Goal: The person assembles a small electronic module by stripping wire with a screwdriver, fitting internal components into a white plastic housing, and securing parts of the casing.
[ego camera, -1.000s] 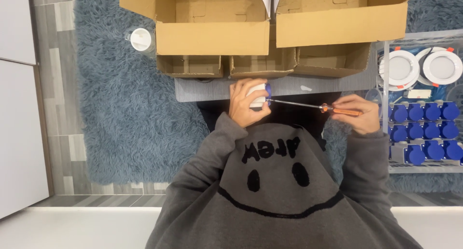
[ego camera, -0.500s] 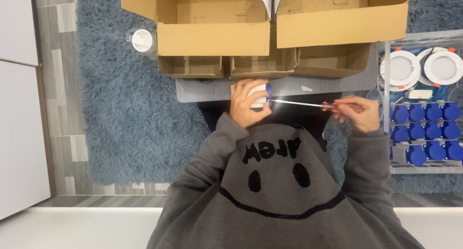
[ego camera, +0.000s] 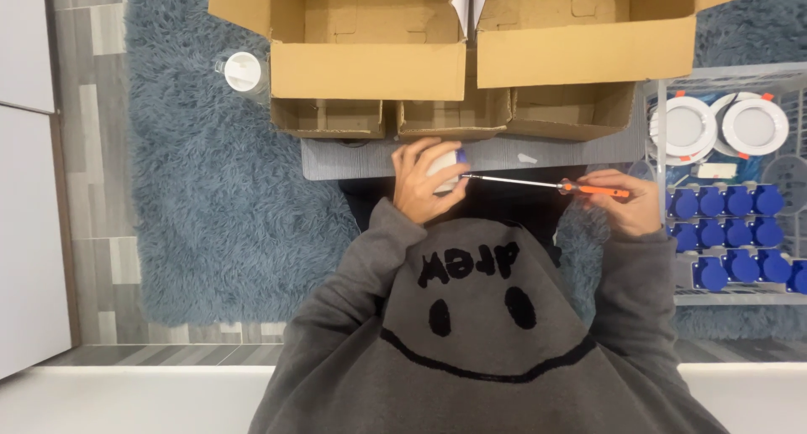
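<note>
The left hand hides most of the white-and-blue part it grips.

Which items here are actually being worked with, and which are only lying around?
In use:
- left hand wrapped around a white and blue part
- right hand holding an orange-handled screwdriver, its tip at that part

Lying about:
- open cardboard boxes
- white round fittings
- rows of blue parts
- white round lid on the rug

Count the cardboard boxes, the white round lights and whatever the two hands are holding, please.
Large open cardboard boxes: 2
Small cardboard boxes: 3
White round lights clearly showing: 2
Orange-handled screwdriver, in the right hand: 1
White and blue part, in the left hand: 1
Total: 9
</note>
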